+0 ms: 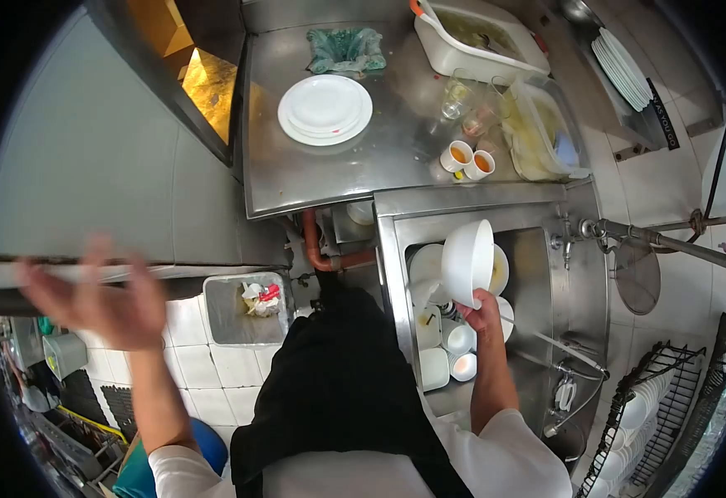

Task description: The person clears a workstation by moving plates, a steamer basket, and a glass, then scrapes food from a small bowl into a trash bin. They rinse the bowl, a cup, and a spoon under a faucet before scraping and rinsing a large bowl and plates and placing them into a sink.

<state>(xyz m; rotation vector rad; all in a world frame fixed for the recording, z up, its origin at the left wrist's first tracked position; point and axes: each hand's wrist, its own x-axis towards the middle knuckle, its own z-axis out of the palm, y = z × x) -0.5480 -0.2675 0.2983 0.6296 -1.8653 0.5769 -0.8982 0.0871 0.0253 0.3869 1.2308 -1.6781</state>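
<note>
At the sink station, catalogued from the worker outward.

Item 1. Right hand (483, 314): closed around the rim of a white bowl (467, 262), which is held up over the sink basin (545, 274) and tipped on its side, mouth turned right toward the taps. The grip looks like thumb and fingers pinching the lower edge.

Item 2. Left hand (101, 295): fingers spread wide, holding nothing, flung out to the worker's left well away from the sink; blurred, so finer detail cannot be told.

Item 3. Crockery in the basin (442, 332): white plates, small bowls and cups stacked beneath and beside the held bowl, some touching one another.

Item 4. Waste bin (242, 309): on the tiled floor left of the sink, scraps inside.

Item 5. Dish rack (670, 398): wire, to the right, filled with white bowls.

Item 6. Two cups (466, 158): on the steel counter (296, 174) beyond the basin, amber liquid in each, touching.

Item 7. Stack of plates (325, 108): further back on the counter, a green cloth (344, 48) behind it.

Item 8. Tubs (479, 41): at the far edge, holding murky liquid.

Handling note: a one-handed pinch on a wet rim is likely slippery; keeping the bowl low over the basin and clear of the stacked ware would seem to limit chipping.
</note>
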